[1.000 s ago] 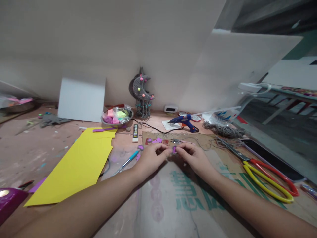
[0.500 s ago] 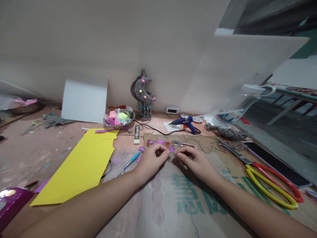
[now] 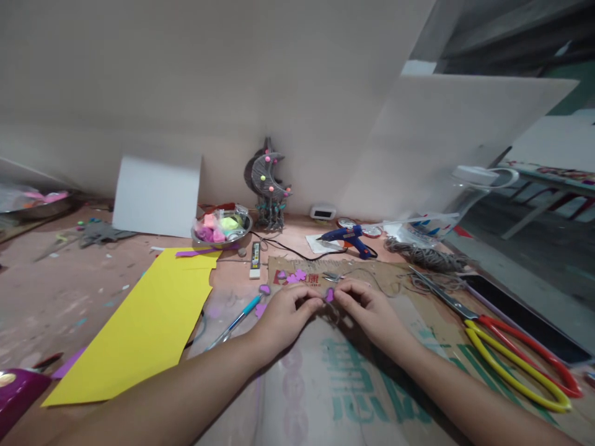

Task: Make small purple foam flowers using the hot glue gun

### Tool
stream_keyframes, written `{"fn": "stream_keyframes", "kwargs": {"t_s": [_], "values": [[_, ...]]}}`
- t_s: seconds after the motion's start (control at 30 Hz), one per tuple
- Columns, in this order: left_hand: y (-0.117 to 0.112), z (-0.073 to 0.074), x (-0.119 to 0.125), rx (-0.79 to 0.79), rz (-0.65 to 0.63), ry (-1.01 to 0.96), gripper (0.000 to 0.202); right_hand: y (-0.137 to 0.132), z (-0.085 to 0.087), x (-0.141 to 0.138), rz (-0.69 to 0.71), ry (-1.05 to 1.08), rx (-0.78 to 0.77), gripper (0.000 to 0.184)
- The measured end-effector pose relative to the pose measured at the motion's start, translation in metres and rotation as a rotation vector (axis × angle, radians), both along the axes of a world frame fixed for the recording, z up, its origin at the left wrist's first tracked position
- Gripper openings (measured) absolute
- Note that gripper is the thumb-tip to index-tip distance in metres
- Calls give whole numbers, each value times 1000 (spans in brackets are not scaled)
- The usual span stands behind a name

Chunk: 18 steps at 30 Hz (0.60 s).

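My right hand is closed in a pinch on a small purple foam piece with a grey edge. Opposite it, the fingertips of my left hand press together beside a thin grey strand of yarn, which seems to run between the hands. Behind the hands lie several purple flower-like cutouts and small scissors on a printed sack sheet. A blue pen lies left of my left hand, near another grey-edged purple piece.
A blue glue gun stands at the back, near a grey yarn bundle. Large scissors and a phone lie right. Yellow sheet lies left; a bowl of clay and a moon ornament stand behind.
The purple piece has gone from my left fingertips to my right ones, shifting slightly right. A strand now shows between the hands. The view has tilted up slightly.
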State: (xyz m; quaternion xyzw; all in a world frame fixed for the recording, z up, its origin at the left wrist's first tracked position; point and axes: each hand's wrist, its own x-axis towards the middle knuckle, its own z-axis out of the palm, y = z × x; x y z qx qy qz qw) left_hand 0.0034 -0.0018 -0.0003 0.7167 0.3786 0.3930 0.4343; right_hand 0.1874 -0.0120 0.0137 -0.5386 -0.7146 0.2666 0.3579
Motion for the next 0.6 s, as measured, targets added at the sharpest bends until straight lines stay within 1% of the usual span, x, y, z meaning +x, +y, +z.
{"fn": "stream_keyframes", "kwargs": {"t_s": [0.07, 0.17, 0.37, 0.47, 0.53, 0.6], "values": [[1, 0, 0, -26, 16, -37, 26, 0, 0, 0, -10, 9, -16, 25], [2, -1, 0, -88, 48, -53, 31, 2, -1, 1, 20, 16, -41, 26], [1, 1, 1, -131, 37, 23, 19, -1, -1, -4, 140, -21, -62, 22], [0, 4, 1, -156, 30, 32, 17, -4, 3, -5, 158, -13, -89, 23], [0, 5, 1, -171, 43, 13, 18, -1, 8, 2, 105, -8, -90, 25], [2, 3, 0, -192, 74, -17, 20, 7, 12, 17, -11, -14, -43, 25]]}}
